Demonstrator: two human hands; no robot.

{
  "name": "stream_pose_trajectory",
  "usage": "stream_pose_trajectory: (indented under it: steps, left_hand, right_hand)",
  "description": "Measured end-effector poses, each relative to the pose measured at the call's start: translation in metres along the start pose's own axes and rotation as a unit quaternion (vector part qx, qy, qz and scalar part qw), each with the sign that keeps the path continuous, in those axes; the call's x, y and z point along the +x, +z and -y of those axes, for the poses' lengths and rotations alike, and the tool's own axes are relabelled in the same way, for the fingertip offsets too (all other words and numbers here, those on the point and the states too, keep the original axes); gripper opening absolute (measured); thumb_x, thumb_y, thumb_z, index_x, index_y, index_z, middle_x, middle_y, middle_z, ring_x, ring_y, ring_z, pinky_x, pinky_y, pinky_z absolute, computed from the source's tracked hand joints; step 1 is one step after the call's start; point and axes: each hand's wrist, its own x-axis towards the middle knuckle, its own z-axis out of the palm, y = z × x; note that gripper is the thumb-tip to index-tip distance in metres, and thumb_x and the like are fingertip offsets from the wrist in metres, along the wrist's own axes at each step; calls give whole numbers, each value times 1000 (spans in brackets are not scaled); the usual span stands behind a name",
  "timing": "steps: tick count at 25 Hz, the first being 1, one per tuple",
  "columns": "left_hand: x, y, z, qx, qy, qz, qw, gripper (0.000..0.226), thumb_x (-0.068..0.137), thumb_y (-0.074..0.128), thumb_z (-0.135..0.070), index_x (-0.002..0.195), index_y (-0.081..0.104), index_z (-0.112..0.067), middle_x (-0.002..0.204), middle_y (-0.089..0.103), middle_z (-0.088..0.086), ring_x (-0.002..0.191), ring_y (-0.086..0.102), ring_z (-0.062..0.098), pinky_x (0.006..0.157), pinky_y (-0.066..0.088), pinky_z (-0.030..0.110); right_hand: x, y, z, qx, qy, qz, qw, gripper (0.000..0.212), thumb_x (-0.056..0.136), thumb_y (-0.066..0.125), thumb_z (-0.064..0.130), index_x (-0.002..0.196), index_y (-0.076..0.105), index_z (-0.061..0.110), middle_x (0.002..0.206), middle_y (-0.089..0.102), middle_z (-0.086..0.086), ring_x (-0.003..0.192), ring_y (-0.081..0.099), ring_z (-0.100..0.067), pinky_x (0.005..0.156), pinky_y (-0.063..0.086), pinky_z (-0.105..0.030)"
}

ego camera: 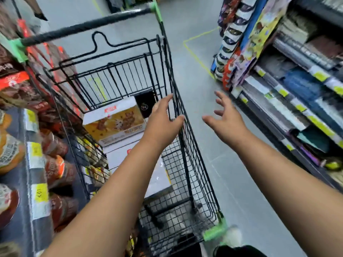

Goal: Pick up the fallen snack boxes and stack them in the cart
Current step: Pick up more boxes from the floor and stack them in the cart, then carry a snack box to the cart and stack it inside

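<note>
- The grey floor [200, 86] carries the black wire cart [194, 164]; a yellow tape line [196, 58] is stuck on the floor at the cart's 1 o'clock.
- Inside the cart lies a white-and-yellow snack box [115, 125]. A black box [145, 104] sits just beside it at its 1 o'clock and a pale box [157, 179] at its 5 o'clock.
- The shelf [27, 164] at the cart's 9 o'clock holds red and orange packets [55, 171].

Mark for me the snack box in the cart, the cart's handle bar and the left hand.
snack box [115, 125]: head view, on its printed orange face.
handle bar [83, 26]: head view, middle of the black bar.
left hand [163, 119]: head view, back of the hand.
</note>
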Motion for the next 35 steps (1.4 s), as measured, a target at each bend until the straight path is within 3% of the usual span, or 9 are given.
stream_pose_trajectory:
  steps: [4, 10, 12, 15, 19, 23, 27, 32, 35]
  left_hand:
    - [-39, 53, -87, 44, 101, 68, 992, 73, 91, 63, -29, 152, 24, -27, 156, 30, 1, 144, 26, 16, 116, 21, 28]
    - [-124, 161, -210, 107, 195, 134, 966, 75, 92, 62, -34, 153, 20, -27, 158, 26, 0, 145, 23, 17, 117, 21, 31]
    - [-163, 206, -261, 93, 238, 162, 953, 74, 91, 63, -32, 153, 22, -27, 158, 26, 0, 144, 25, 16, 113, 22, 26]
    - [-220, 276, -334, 80, 303, 213, 925, 72, 92, 64, -29, 152, 25, -26, 158, 28, -1, 144, 23, 12, 111, 20, 21]
    - [-285, 351, -411, 63, 377, 274, 883, 70, 92, 64, -27, 151, 27, -20, 156, 31, 1, 142, 26, 12, 99, 15, 8]
    - [-350, 417, -475, 53, 450, 355, 818, 69, 92, 64, -29, 151, 28, -23, 155, 32, -2, 140, 30, 10, 102, 17, 10]
    - [-404, 483, -528, 50, 517, 419, 745, 70, 92, 64, -29, 151, 28, -22, 154, 33, -2, 140, 29, 10, 100, 15, 7]
    - [-489, 568, -591, 36, 589, 510, 625, 70, 91, 64, -29, 151, 29, -22, 153, 36, 0, 139, 33, 13, 109, 22, 19]
    - [-545, 611, -615, 30, 617, 565, 547, 68, 92, 64, -31, 150, 30, -23, 153, 35, -1, 139, 33, 12, 101, 20, 10]
  right_hand:
    - [-54, -108, -36, -44, 6, -53, 998, 77, 86, 69, 25, 149, 26, 35, 151, 34, -5, 128, 47, -22, 102, 42, -38]
    - [-163, -265, -107, -34, 17, -126, 991, 77, 87, 69, 30, 149, 25, 35, 154, 29, -1, 134, 41, -21, 108, 37, -38]
    - [-207, -320, -130, -40, 29, -149, 988, 75, 87, 69, 32, 148, 25, 36, 152, 30, -2, 135, 40, -21, 108, 37, -41]
    - [-275, -398, -166, -40, 53, -214, 975, 76, 87, 69, 29, 150, 25, 32, 151, 32, -2, 132, 44, -20, 105, 38, -33]
    - [-352, -484, -206, -40, 92, -294, 951, 78, 87, 69, 31, 151, 24, 30, 154, 30, -6, 139, 34, -23, 114, 30, -36]
    - [-431, -548, -239, 1, 143, -396, 907, 78, 86, 70, 30, 150, 25, 33, 153, 31, -7, 135, 40, -24, 110, 36, -44]
    - [-507, -594, -265, 5, 193, -484, 853, 77, 86, 70, 28, 150, 27, 28, 152, 33, -7, 133, 43, -23, 111, 35, -39]
    - [-603, -641, -296, 9, 264, -600, 755, 76, 87, 69, 29, 150, 27, 28, 147, 36, -6, 132, 42, -20, 110, 35, -37]
    - [-653, -650, -308, 36, 290, -670, 682, 73, 87, 69, 30, 149, 29, 32, 141, 41, -5, 129, 43, -17, 109, 36, -37]
